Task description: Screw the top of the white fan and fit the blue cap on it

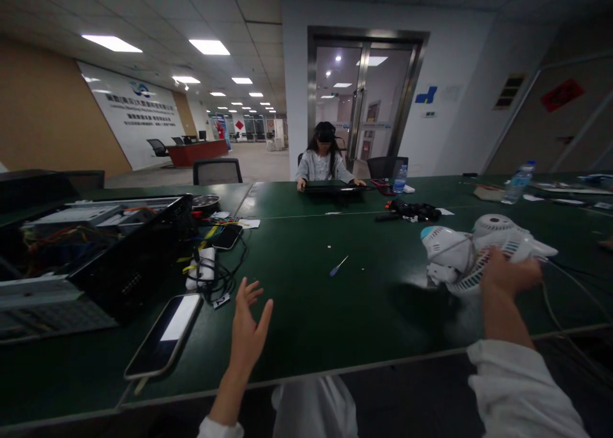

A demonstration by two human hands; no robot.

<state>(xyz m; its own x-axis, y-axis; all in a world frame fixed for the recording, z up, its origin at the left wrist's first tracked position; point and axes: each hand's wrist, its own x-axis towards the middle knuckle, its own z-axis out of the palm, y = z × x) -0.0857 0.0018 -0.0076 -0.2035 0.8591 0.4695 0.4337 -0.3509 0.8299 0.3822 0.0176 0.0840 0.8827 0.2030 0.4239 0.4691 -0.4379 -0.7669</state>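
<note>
My right hand (510, 275) is closed around the slotted grille of a white electric fan (450, 249) on the right. The fan is tilted over the table, with its vented round housing upward and a teal disc at its left end. A shadow lies below it, and a pale cable trails on the right. My left hand (249, 326) is open near the table's front edge, palm turned inward, fingers apart, holding nothing. Left of it lie a smartphone (165, 336) and a tangle of black cable (218, 281). A small screwdriver (338, 267) lies mid-table between my hands.
An opened computer case (129, 259) stands on the left of the green table (306, 323). Across the table a person (325, 157) holds a flat black panel (335, 188). Water bottles (520, 182) and a dark bundle (414, 211) are at the far right.
</note>
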